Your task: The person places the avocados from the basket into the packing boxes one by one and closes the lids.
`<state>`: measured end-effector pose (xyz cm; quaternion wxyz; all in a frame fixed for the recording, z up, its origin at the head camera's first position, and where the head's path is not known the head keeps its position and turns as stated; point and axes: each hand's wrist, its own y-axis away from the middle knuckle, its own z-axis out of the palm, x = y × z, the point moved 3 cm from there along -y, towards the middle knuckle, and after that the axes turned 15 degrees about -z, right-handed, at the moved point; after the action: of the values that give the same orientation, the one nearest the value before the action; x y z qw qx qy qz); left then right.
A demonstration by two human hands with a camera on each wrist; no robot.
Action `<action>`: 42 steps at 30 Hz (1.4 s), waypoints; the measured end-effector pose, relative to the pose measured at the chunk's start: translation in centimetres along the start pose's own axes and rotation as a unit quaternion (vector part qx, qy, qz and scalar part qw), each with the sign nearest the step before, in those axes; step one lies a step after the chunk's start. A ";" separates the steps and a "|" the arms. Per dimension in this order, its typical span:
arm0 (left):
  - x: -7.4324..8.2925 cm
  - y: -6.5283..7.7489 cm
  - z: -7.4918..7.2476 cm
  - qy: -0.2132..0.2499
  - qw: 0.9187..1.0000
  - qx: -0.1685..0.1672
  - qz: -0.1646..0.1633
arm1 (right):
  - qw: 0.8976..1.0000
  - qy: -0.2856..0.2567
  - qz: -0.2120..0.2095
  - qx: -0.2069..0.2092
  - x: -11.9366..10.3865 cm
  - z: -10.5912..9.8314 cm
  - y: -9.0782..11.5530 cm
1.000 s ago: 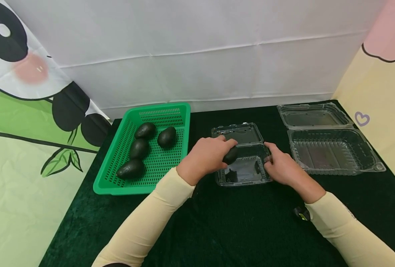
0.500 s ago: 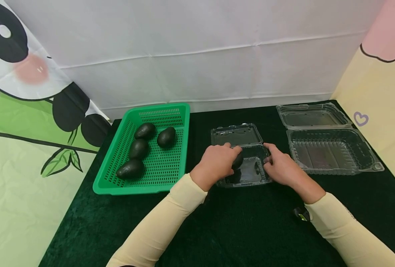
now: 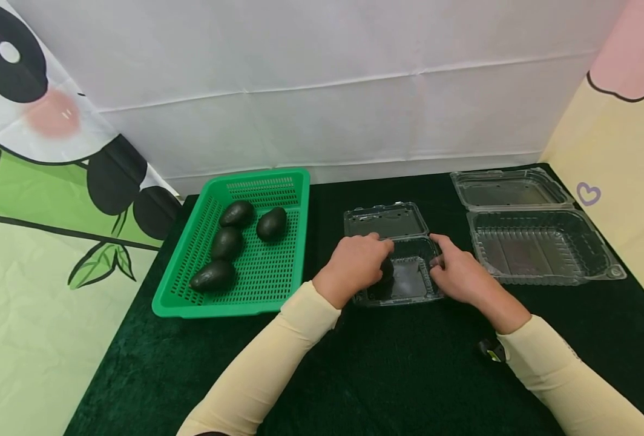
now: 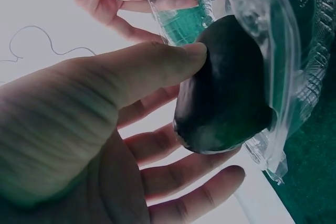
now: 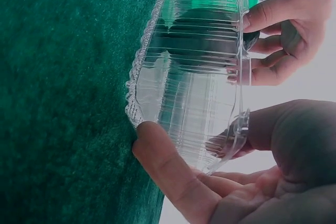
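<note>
My left hand (image 3: pixel 354 263) holds a dark avocado (image 4: pixel 226 93) between thumb and fingers, low at the left side of a small clear plastic clamshell container (image 3: pixel 414 275). Through the container's wall (image 5: pixel 184 98) in the right wrist view, the avocado shows as a dark shape inside, partly below the rim. At the opposite side, my right hand (image 3: pixel 460 272) grips the container, one finger low along the outer wall and the thumb at the rim. The container's lid (image 3: pixel 386 221) lies folded back, away from me.
To the left stands a green perforated basket (image 3: pixel 164 303) with several avocados (image 3: pixel 226 243) in it. A larger clear clamshell container (image 3: pixel 540 242), lid raised back, sits at the right. Dark green cloth (image 3: pixel 387 369) covers the table, and a white sheet (image 3: pixel 354 121) hangs behind.
My left hand has moved right and slightly down with the avocado, bringing it lower into the small container. My right hand has stayed at the container's right side.
</note>
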<state>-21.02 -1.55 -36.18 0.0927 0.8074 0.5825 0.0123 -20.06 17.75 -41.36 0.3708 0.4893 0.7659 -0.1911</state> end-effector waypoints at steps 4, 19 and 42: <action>-0.2 -0.1 0.2 -0.001 1.000 0.002 -0.008 | 1.000 0.000 0.000 0.000 0.0 0.1 0.0; -0.8 -0.2 0.3 -0.009 1.000 0.009 -0.013 | 1.000 -0.009 -0.001 -0.001 0.2 0.2 0.1; -1.8 0.0 -0.6 -0.010 0.998 0.048 -0.032 | 1.000 -0.008 -0.011 0.003 0.0 0.1 0.2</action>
<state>-21.63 -3.13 -35.45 0.0602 0.7921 0.6068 -0.0272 -19.82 17.76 -41.45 0.3733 0.4805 0.7675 -0.2018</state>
